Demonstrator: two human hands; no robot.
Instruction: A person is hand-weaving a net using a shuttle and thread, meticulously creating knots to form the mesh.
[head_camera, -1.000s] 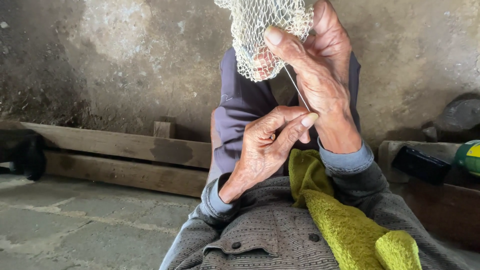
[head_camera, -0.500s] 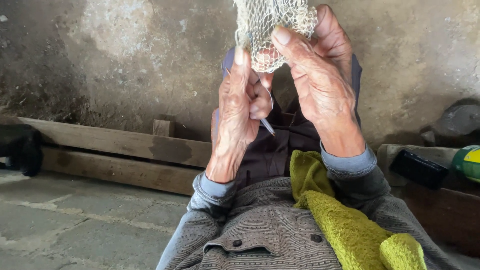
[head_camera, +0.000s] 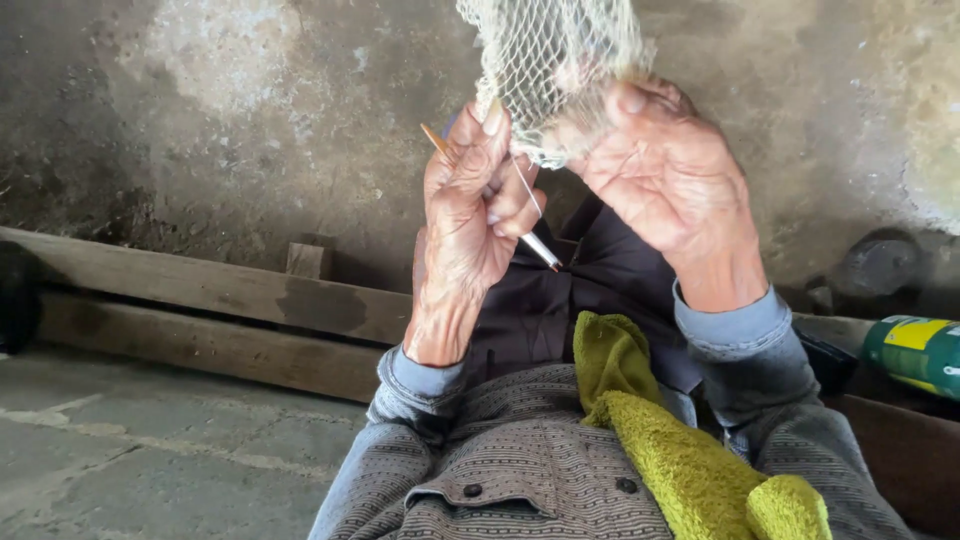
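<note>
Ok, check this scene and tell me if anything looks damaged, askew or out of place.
Nothing stands out. The left hand grips a thin needle beside the pale net, which the right hand holds up; no tear is visible. A green towel lies on the lap.

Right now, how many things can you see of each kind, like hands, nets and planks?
Hands: 2, left and right
Net: 1
Needle: 1
Green cloth: 1
Green can: 1
Planks: 2, upper and lower
Total: 8
</note>
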